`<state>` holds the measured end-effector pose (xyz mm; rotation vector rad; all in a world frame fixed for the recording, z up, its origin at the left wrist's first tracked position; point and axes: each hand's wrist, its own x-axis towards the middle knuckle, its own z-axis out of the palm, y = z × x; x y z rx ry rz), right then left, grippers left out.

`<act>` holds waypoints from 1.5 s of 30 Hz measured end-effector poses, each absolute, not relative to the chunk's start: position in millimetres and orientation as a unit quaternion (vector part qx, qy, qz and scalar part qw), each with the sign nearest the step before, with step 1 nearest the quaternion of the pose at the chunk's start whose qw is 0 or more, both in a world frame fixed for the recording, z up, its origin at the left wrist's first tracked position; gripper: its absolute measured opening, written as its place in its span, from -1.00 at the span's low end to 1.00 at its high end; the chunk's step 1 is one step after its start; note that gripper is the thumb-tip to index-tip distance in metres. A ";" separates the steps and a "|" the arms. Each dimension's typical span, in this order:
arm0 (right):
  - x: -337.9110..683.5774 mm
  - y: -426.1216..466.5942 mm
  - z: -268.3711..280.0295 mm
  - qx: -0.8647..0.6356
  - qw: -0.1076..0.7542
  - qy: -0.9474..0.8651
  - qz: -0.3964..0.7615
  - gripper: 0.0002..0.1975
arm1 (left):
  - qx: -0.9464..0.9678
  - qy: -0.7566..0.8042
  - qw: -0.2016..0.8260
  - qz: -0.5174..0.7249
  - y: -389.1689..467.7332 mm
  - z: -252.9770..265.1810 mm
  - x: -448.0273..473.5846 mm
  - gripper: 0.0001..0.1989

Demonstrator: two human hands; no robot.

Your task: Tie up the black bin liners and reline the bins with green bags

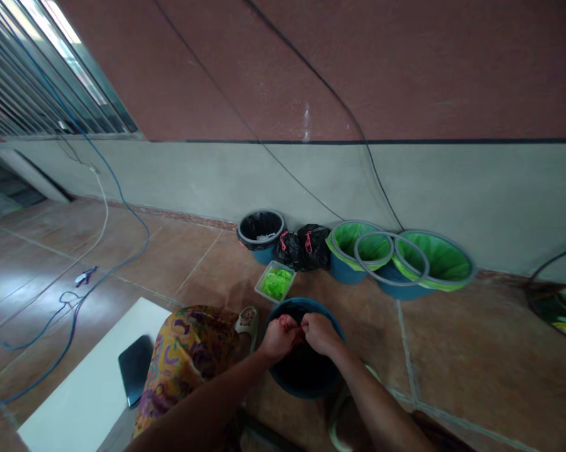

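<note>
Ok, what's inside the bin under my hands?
Inside the bin, only dark, shadowed interior shows. Your left hand and right hand, with a reddish thing between them, cover part of the opening; anything beneath can't be seen.

A small red item (pixel 299 337), perhaps a strip, is largely covered by the left hand (pixel 279 339) and the right hand (pixel 319 332); its ends cannot be made out. The inside of the bucket (pixel 307 302) is lost in shadow. The right forearm (pixel 364 384) hides part of a slipper (pixel 336 422). White contents (pixel 265 237) of the black-lined bin (pixel 263 255) are too small to identify. Picture edges cut off the window (pixel 61 69) and a blurred dark heap (pixel 558 314). Patterned cloth (pixel 189 358) covers one side of the white board (pixel 90 370)
</note>
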<state>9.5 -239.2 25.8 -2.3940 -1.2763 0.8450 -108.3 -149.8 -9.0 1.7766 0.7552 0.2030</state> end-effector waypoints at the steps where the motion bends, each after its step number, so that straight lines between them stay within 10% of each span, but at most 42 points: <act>1: 8.8 -239.4 25.4 -0.837 0.126 -0.449 0.286 -0.75 | 0.772 0.319 0.546 0.069 -149.7 -8.7 -108.2 -0.87; 11: 5.8 -244.8 19.8 -0.854 0.021 -0.440 0.276 -0.65 | 0.877 0.300 0.375 -0.004 -140.6 -11.3 -126.2 -0.88; 24: 8.8 -240.0 18.2 -0.839 0.051 -0.459 0.286 -0.68 | 0.814 0.327 0.480 -0.015 -137.2 -13.8 -135.2 -0.90; 32: -20.8 -237.2 -1.5 -0.825 0.076 -0.481 0.286 -0.29 | 0.787 0.337 0.517 -0.002 -144.6 -37.5 -135.8 -0.90; 45: -24.1 -238.5 -24.5 -0.802 0.093 -0.510 0.296 -0.63 | 0.776 0.369 0.511 -0.021 -152.6 -26.5 -139.6 -0.87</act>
